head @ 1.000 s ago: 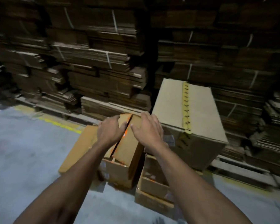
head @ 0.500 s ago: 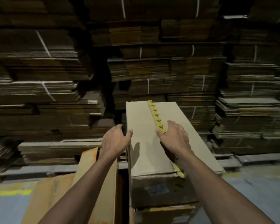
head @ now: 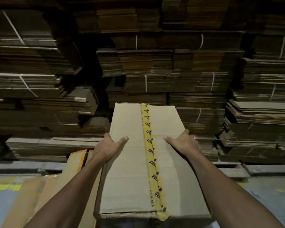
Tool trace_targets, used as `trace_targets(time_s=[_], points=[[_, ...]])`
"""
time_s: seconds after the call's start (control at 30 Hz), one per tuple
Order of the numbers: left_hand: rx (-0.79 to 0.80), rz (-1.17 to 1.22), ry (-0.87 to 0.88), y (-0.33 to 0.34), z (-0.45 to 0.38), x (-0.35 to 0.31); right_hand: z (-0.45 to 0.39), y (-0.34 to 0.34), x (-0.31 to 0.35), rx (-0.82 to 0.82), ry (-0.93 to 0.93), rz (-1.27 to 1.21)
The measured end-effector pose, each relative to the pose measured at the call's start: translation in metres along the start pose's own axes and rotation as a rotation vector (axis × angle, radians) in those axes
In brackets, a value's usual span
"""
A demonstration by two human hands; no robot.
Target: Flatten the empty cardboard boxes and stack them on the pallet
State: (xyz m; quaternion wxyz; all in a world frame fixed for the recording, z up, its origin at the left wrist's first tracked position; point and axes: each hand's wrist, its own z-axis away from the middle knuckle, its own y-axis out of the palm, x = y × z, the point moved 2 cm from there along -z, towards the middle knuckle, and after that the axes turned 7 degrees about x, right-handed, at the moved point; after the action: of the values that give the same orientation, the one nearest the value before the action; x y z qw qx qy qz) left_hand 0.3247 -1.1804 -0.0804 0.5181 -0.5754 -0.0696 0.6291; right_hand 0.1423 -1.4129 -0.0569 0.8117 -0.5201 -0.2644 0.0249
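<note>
Sealed cardboard box (head: 138, 162) sits dead centre, long axis running 6 to 12 o'clock, top face up, yellow printed tape (head: 150, 155) along the seam slightly right of the midline and wrapping over the near edge. Left hand (head: 105, 148) grips the box's left edge: thumb lies on the top face pointing toward 2 o'clock, fingers wrap over the side and are hidden. Right hand (head: 184, 143) mirrors it on the right edge, thumb on top pointing toward 10 o'clock, fingers curled down the far side, out of sight. Both hands are grasping the box at about mid-length; both forearms come in from 7 and 5 o'clock. Can't tell if the box is lifted or resting on something beneath. At 8 o'clock, beside the box, flatter brown cardboard (head: 39, 195) with orange marks lies on the grey floor (head: 0, 203); yellow floor line (head: 5, 186) at 9 o'clock. From 9 through 12 to 3 o'clock: tall stacks of flattened cartons (head: 155, 71), bundled with white string, on pallets (head: 234, 171).
</note>
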Motion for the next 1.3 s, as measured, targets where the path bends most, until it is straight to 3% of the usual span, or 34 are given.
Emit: trace_targets(time_s=[0.33, 0.6, 1.03, 1.3], points=[[-0.014, 0.101, -0.028, 0.004, -0.001, -0.01, -0.033, 0.0, -0.017, 0.158, -0.09, -0.084], [-0.02, 0.121, -0.033, 0.002, 0.021, -0.012, -0.015, -0.003, -0.019, 0.143, -0.111, -0.136], [-0.22, 0.184, 0.161, -0.042, 0.145, 0.0, 0.121, -0.066, -0.014, 0.008, -0.252, -0.176], [-0.266, 0.182, 0.197, -0.056, 0.253, 0.047, 0.238, -0.051, -0.032, -0.041, -0.289, -0.208]])
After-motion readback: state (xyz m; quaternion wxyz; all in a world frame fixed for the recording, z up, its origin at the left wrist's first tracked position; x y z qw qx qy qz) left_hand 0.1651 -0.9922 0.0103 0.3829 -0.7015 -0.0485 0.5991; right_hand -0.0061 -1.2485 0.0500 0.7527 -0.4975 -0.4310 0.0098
